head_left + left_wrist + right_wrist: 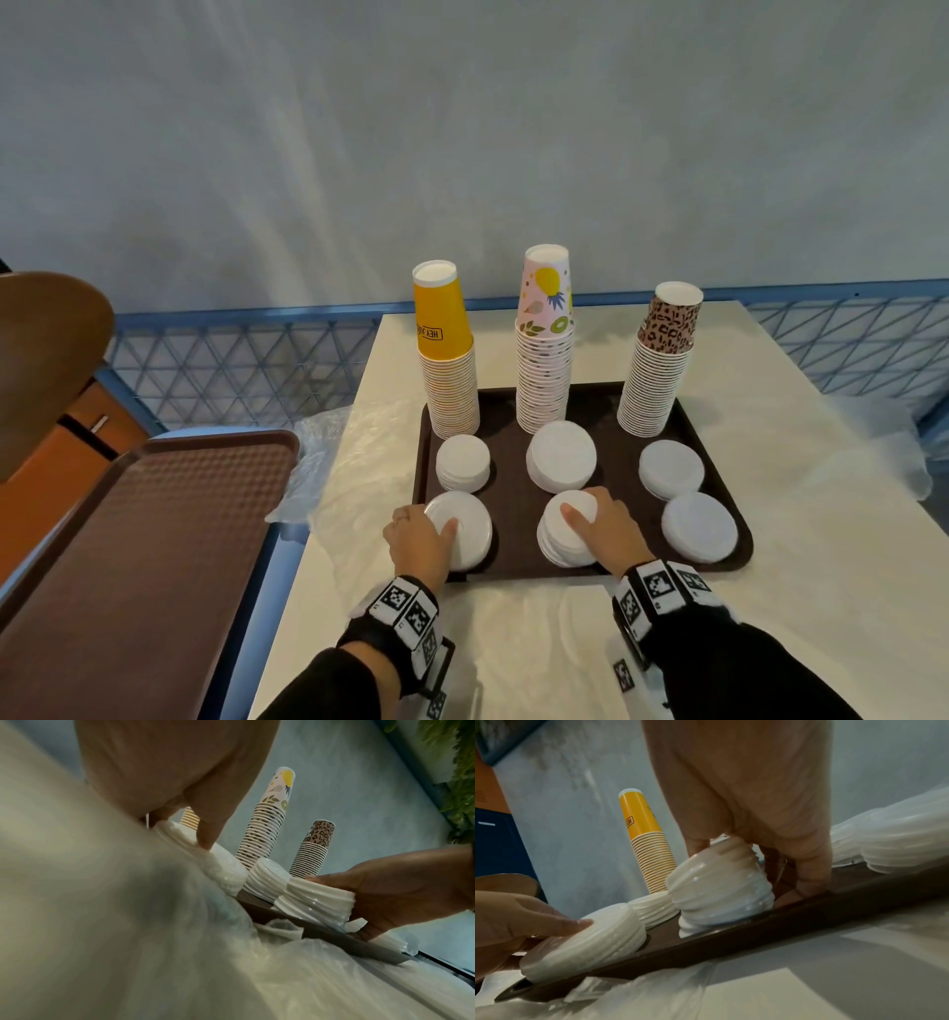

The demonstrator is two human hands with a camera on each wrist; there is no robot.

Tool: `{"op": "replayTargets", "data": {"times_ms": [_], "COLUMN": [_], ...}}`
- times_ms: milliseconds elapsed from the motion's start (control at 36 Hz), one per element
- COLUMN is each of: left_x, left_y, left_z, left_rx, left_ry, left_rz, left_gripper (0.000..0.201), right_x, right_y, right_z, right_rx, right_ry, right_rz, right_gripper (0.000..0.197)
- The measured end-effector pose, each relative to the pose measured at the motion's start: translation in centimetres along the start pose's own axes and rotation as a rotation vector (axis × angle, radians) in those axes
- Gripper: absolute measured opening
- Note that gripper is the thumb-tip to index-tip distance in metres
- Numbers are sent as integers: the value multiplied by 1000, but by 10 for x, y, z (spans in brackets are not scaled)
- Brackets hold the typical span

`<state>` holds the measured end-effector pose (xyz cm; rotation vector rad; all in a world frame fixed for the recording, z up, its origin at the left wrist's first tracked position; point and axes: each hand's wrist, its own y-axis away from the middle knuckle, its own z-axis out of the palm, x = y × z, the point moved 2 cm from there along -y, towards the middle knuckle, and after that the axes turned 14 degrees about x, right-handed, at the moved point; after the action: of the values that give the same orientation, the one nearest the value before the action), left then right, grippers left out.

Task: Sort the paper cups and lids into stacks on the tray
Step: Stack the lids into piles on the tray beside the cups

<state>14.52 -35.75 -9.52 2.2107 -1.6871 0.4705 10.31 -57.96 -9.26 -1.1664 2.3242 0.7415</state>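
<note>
On the worktop, a tray carrying three rows: at the back, three upside-down cup stacks standing left, middle and right; before them three lid stacks, left, middle and right; nearest, three more lid stacks, left, middle and right. Left hand on the near left stack, right hand on the near middle one. Left of the worktop, apart from it, a second tray.

Cup stacks crowding tray's far edge

Grey wall behind blue mesh railing, white table.
</note>
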Motion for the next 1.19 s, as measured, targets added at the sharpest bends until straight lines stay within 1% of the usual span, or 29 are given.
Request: {"op": "replayTargets", "data": {"times_ms": [56, 111, 139, 194, 250, 306, 333, 389, 472, 528, 667, 806, 1000, 1139, 1194], "left_x": [4, 11, 17, 32, 49, 65, 72, 84, 98, 107, 126, 134, 141, 141, 140], "left_y": [2, 6, 9, 16, 24, 28, 29, 29, 20, 12, -8, -25, -31, -39, -43], "left_z": [-3, -10, -14, -21, -26, -25, -23, -18, -10, -5, 0, 11, 28, 37, 42], "left_rx": [28, 98, 141, 186, 156, 85, 42, -60, -202, -268, -349, -413, -483, -427, -412], "left_ry": [31, 101, 151, 263, 364, 422, 451, 502, 459, 394, 241, 176, 166, 138, 161], "left_rz": [-9, -2, 24, 127, 222, 276, 286, 252, 160, 137, 150, 77, 25, 42, 39], "left_gripper": [57, 58, 56, 50, 46, 44, 45, 47, 53, 56, 63, 63, 58, 54, 53], "right_x": [0, 0, 0, 0, 0, -1, -3, -6, -13, -19, -25, -26, -24, -20, -20], "right_y": [0, 0, 0, -1, -2, -6, -8, -15, -28, -36, -53, -68, -81, -88, -89], "right_z": [-1, -1, -2, -3, -4, -6, -8, -14, -27, -36, -44, -40, -30, -25, -25], "right_rx": [-9, -17, -20, -33, -57, -81, -85, -66, 21, 39, -44, -109, -182, -162, -166], "right_ry": [9, 16, 19, 23, 28, 27, 19, -18, -84, -87, -24, -78, -151, -186, -205], "right_rz": [1, -3, -6, -3, 2, 15, 25, 55, 58, 51, 60, 74, 93, 86, 81], "right_gripper": [52, 50, 50, 50, 52, 54, 56, 58, 56, 54, 55, 51, 47, 44, 42]}}
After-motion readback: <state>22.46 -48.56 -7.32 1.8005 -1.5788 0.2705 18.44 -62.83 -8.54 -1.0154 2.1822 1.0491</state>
